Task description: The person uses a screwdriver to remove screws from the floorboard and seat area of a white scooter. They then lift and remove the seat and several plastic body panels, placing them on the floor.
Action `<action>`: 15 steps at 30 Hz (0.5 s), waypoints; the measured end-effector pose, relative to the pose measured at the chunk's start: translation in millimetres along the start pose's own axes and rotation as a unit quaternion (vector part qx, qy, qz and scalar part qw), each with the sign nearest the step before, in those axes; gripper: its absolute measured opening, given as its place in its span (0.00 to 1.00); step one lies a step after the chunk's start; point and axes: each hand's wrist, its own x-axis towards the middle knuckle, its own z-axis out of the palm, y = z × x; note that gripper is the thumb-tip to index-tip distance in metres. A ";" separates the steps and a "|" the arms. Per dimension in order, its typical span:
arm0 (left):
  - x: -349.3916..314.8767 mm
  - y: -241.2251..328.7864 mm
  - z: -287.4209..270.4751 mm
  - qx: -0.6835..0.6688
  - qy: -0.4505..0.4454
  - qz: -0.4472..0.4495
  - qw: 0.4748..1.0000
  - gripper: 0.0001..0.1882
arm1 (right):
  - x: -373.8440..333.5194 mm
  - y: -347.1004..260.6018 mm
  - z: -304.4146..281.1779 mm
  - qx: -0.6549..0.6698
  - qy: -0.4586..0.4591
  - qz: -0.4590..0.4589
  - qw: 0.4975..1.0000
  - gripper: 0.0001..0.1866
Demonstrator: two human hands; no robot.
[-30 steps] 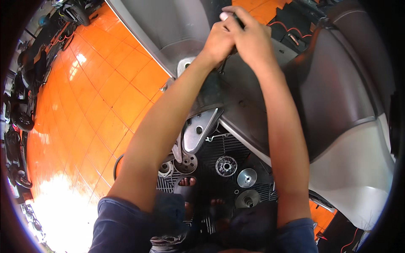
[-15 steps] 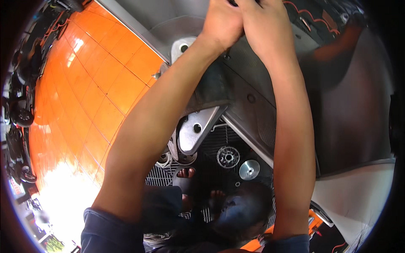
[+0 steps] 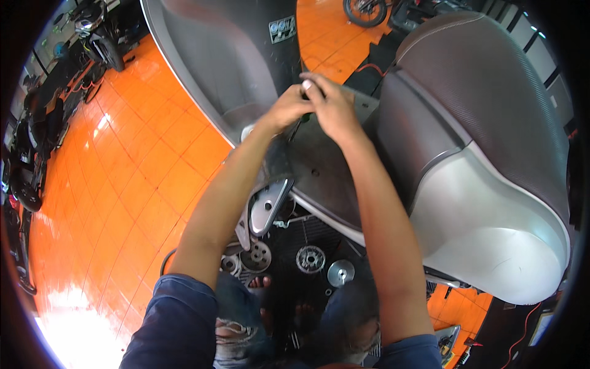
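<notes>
Both my arms reach forward over the grey footboard [image 3: 326, 175] of a scooter. My left hand [image 3: 287, 111] and my right hand [image 3: 334, 109] meet above it, fingers closed together. Between them shows a small dark thing with a bit of green below, mostly covered by the fingers. The scooter's dark front panel [image 3: 227, 55] rises just beyond my hands. Below my left forearm sits a silver metal piece with a round hole [image 3: 264, 212]. On the dark mat lie a round toothed metal part [image 3: 310, 260] and a smooth silver disc [image 3: 341, 272].
The scooter's dark seat [image 3: 485, 92] and silver side panel [image 3: 491, 234] stand to the right. Several round metal parts [image 3: 256, 256] lie near my foot. Orange tiles [image 3: 129, 178] cover the floor at left, with parked motorcycles [image 3: 98, 37] along the edge.
The view has lifted and drawn back, so the scooter's seat and front panel show more fully. My hands remain together, now lower in the picture.
</notes>
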 end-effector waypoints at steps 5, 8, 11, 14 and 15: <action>14.0 8.9 -28.0 -0.099 -0.078 -0.064 0.990 0.30 | 9.3 -11.9 17.2 -0.092 0.028 -0.069 0.993 0.22; 13.1 -24.4 -29.8 -0.130 -0.036 -0.072 0.988 0.27 | 7.8 -7.4 28.8 -0.066 0.063 -0.110 0.990 0.22; 6.0 -21.8 -26.9 -0.115 -0.041 -0.043 0.992 0.21 | 9.1 4.2 39.0 -0.016 0.083 -0.141 0.986 0.19; -5.5 -16.7 -26.8 -0.145 -0.015 0.011 0.989 0.18 | 11.9 -0.5 55.0 0.021 0.087 -0.165 0.982 0.17; -10.0 -21.1 -27.7 -0.176 0.021 0.035 0.984 0.17 | 13.8 -4.6 61.9 0.026 0.082 -0.172 0.981 0.14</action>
